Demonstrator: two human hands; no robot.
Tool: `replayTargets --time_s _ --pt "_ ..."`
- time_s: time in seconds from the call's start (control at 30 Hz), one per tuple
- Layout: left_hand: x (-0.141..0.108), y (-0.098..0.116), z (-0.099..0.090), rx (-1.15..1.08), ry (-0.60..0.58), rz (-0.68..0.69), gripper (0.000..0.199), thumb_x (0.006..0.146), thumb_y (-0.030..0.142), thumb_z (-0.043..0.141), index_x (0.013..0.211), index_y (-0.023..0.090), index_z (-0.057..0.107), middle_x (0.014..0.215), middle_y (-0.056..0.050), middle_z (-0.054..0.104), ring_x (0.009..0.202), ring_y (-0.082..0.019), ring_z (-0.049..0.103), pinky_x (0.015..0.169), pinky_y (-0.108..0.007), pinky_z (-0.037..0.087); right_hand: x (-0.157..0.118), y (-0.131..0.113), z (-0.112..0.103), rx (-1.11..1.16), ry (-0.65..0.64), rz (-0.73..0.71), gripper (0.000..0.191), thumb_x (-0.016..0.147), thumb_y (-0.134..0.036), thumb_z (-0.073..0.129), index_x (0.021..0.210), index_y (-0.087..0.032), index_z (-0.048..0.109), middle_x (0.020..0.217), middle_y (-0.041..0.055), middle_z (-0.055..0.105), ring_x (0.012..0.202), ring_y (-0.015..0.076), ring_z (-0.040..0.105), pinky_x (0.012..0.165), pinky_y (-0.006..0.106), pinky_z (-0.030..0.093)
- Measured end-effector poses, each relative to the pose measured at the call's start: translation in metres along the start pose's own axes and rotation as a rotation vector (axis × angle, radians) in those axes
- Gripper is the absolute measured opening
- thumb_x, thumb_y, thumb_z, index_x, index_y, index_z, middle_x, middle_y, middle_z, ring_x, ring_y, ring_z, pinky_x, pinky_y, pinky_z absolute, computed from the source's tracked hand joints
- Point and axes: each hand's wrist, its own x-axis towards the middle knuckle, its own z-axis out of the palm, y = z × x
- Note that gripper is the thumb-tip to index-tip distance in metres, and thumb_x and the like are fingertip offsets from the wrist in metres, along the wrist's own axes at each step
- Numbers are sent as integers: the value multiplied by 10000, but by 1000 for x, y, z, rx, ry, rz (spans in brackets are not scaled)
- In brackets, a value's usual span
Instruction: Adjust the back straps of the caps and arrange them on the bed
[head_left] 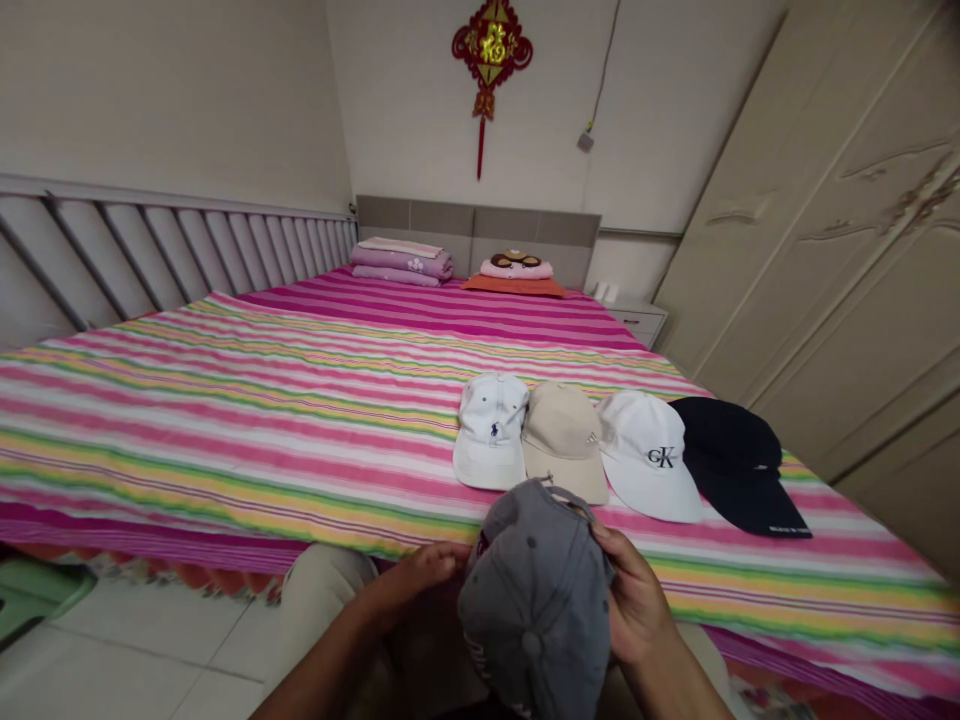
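Observation:
A grey baseball cap (536, 600) is held up above my lap, its crown toward me and its back strap at the far side. My right hand (634, 600) grips the cap's right edge, thumb on top near the strap. On the other side, my left hand (424, 575) closes on the cap's left edge; part of its fingers hides behind the fabric. Just beyond, a row of caps lies on the bed: a white cap with a small dark logo (491, 430), a beige cap (566, 440), a white CK cap (651, 455) and a black cap (731, 460).
A striped sheet covers the bed (225, 400). Folded bedding (401, 262) and a pink folded item (517, 268) lie by the headboard. A railing (187, 250) runs along the left, wardrobes (840, 240) stand right. A green stool (41, 590) is at lower left.

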Motion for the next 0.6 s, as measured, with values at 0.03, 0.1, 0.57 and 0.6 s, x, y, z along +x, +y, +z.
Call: replayTargets --time_s 0.03,0.1,0.57,0.6 --pt "-2 -10 -2 -38 -25 -13 338 660 352 644 936 157 632 902 -70 657 846 -186 587 805 -318 396 2 -1 -1 -10 21 -22 129 581 -313 630 660 -218 667 499 19 641 697 259 646 728 426 466" --pt "-5 -27 -3 -128 -69 -35 365 572 272 714 909 152 640 859 -67 668 824 -204 603 796 -328 408 9 -3 -3 -5 65 -55 146 582 -331 635 651 -208 672 527 32 659 763 268 641 756 434 463" --pt "-48 9 -61 -584 268 325 244 713 87 557 888 212 671 860 -36 700 911 -202 613 939 -321 383 51 47 -61 221 455 84 97 621 -203 660 696 -182 602 716 23 692 686 162 646 640 270 516" --pt "-47 25 -69 -576 292 362 268 719 81 545 924 208 661 870 -43 699 907 -204 614 943 -327 381 51 51 -65 205 472 84 112 622 -195 658 715 -183 596 736 27 692 710 167 647 647 273 517"
